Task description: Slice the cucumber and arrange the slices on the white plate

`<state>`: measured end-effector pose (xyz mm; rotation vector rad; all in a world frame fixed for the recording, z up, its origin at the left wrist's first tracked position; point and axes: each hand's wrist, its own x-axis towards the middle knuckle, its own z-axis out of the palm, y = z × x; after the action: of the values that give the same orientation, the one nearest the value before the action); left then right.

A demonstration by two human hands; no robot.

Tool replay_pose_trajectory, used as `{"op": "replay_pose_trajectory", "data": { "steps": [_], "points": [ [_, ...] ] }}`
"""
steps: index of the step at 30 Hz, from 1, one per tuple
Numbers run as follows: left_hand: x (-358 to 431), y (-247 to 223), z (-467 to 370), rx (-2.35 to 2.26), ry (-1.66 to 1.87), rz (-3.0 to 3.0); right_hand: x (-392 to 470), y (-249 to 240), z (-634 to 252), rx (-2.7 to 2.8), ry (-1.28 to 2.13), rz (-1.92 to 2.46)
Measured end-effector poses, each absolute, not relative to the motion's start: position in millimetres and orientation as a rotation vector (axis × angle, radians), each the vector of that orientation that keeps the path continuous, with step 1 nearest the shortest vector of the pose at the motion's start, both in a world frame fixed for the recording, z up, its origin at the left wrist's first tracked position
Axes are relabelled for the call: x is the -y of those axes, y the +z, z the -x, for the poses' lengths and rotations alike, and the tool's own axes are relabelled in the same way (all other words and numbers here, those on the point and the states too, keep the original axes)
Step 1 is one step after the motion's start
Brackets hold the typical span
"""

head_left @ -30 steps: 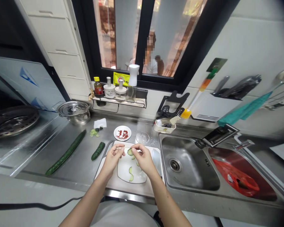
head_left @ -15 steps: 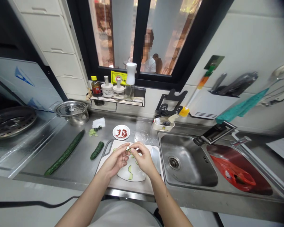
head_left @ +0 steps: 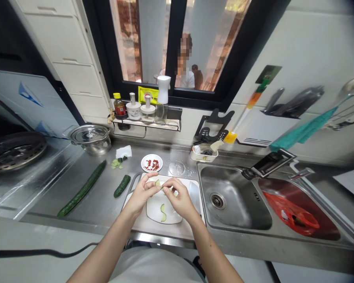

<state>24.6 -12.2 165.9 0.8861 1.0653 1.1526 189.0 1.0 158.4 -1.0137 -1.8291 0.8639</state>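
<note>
Above a white plate on the cutting board, my left hand pinches a thin cucumber slice between thumb and fingers. Close beside it, my right hand is closed, its fingertips at the slice's right side, pinching a small green piece. Two half-round cucumber slices lie end to end on the plate in a wavy line. More pale slices show partly behind my fingers. A knife blade rests on the board's right side.
A short cucumber and a long one lie left of the board. Behind it stands a small dish of red bits. Cucumber scraps sit near a steel pot. The sink is on the right.
My left hand has turned, its thumb and fingers now closed on a slice that shows more clearly. My right hand has shifted slightly down and stays near it.
</note>
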Motion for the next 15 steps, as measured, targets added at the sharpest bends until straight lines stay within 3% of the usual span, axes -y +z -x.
{"op": "replay_pose_trajectory", "data": {
  "steps": [15],
  "points": [
    [14, 157, -28, -1.165, 1.254, -1.141, 0, 144, -185, 1.679, 1.065, 1.123]
  ]
}}
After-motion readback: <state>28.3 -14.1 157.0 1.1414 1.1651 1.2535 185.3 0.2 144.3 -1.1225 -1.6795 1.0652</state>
